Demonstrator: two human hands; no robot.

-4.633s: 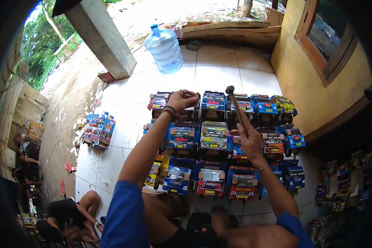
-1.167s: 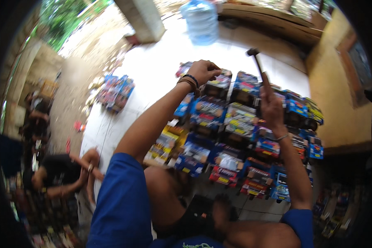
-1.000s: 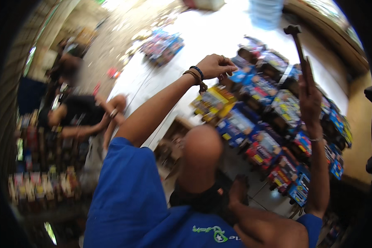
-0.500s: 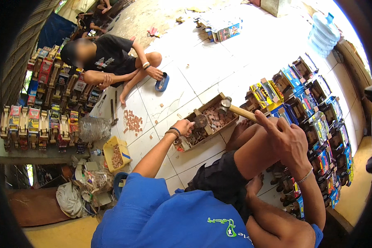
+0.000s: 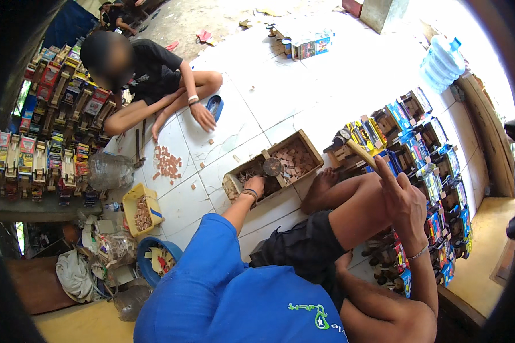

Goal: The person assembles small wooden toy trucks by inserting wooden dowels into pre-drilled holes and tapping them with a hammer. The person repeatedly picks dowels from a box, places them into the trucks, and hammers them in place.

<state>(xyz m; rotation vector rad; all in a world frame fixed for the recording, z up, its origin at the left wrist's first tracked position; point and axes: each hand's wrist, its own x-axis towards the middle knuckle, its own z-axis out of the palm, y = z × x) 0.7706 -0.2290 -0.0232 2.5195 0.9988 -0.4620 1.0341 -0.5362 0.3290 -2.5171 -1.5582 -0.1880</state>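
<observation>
My left hand reaches down into the near left part of a wooden box, among small loose bits. Its fingertips are hidden there. A round dark disc sits by the box's divider, beyond that hand. On the divider's far side lie many small reddish-brown pieces. My right hand, at my raised knee, is closed on the wooden handle of a hammer, with the index finger laid along it. The hammer's metal head is close to a yellow toy truck, right of the box.
Rows of toy trucks stand at right, more at left. Another person sits across, a hand near a blue dish. Small pieces lie on the tiles near a yellow tub and a blue basin.
The hammer has swung right, away from above the box. My left hand has left the disc's side and gone lower into the box. The other person's hand has come off the blue dish.
</observation>
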